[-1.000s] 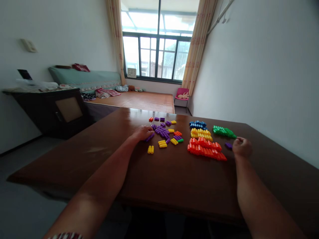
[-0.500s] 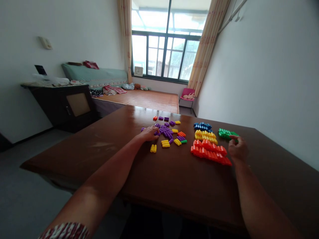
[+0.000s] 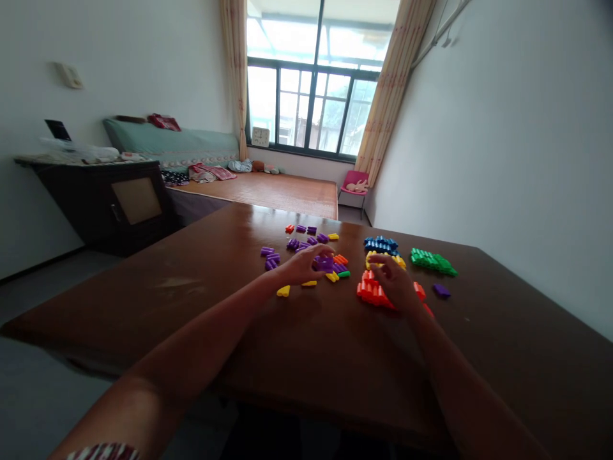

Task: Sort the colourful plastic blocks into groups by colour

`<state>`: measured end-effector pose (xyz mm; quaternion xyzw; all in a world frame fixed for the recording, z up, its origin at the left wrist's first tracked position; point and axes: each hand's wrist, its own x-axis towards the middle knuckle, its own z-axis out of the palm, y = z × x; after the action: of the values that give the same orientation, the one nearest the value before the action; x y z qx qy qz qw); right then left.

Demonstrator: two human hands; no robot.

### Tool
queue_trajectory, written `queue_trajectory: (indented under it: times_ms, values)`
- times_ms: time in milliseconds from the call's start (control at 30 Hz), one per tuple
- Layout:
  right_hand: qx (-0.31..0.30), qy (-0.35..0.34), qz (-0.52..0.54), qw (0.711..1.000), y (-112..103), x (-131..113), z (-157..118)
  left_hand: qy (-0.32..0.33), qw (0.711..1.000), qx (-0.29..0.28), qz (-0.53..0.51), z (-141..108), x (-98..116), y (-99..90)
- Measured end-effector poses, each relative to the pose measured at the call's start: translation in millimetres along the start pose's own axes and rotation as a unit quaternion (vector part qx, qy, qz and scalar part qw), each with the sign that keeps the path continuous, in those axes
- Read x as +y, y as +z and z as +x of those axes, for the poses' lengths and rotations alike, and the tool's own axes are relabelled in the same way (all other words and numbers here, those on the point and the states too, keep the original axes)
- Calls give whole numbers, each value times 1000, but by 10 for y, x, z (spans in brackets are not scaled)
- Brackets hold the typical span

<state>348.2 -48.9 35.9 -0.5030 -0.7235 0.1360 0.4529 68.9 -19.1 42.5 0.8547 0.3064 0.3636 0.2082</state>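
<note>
By the right hand (image 3: 393, 280), red rows (image 3: 371, 294) run sideways.

Passage between blue rows (image 3: 380, 245) and green rows (image 3: 432, 261); orange rows (image 3: 371, 295) block front.

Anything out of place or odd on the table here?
One thing: a lone purple block lies on the right, near the green row, apart from the scattered purple blocks on the left. No damage is visible, though some blocks are partly hidden.
</note>
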Motion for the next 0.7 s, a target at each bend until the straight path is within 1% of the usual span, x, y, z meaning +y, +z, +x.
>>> queue_trajectory:
  times_ms: [33, 67, 133, 200, 267, 333, 367, 433, 467, 500, 533, 567, 600, 633, 700]
  values:
    - [-53, -11, 32, 998, 107, -86, -31, 20, 1000, -15, -13, 2, 106, 58]
    - [-94, -18, 65, 993, 210, -151, -65, 35, 999, -26, -16, -1, 200, 111]
    - [-144, -20, 122, 982, 378, -232, -127, 52, 998, -39, -4, -15, 331, 193]
    - [-155, -13, 151, 976, 457, -259, -153, 54, 998, -41, 15, -27, 377, 230]
    - [-139, -3, 151, 979, 406, -220, -111, 54, 997, -37, 32, -29, 343, 221]
    - [-80, 25, 151, 985, 202, -76, -1, 52, 997, -25, 49, -20, 251, 176]
    - [-33, 49, 153, 986, 46, 48, 69, 48, 997, -15, 58, -13, 193, 147]
    - [86, 115, 146, 979, -339, 405, 195, 34, 997, 6, 75, 1, 71, 87]
    - [155, 149, 120, 969, -545, 627, 235, 24, 996, 12, 81, 7, 12, 60]
    - [209, 187, 78, 957, -746, 863, 250, 14, 996, 18, 87, 12, -42, 37]
    - [249, 225, 28, 942, -928, 1102, 238, 6, 996, 23, 91, 16, -91, 17]
    - [276, 264, -34, 923, -1086, 1330, 201, 0, 995, 26, 95, 17, -136, 0]
    - [265, 303, -105, 910, -1213, 1536, 143, -5, 995, 31, 99, 18, -176, -16]
    - [238, 347, -165, 892, -1310, 1712, 72, -8, 994, 37, 102, 19, -214, -32]
    - [192, 385, -257, 865, -1420, 1963, -73, -15, 993, 50, 107, 18, -288, -71]
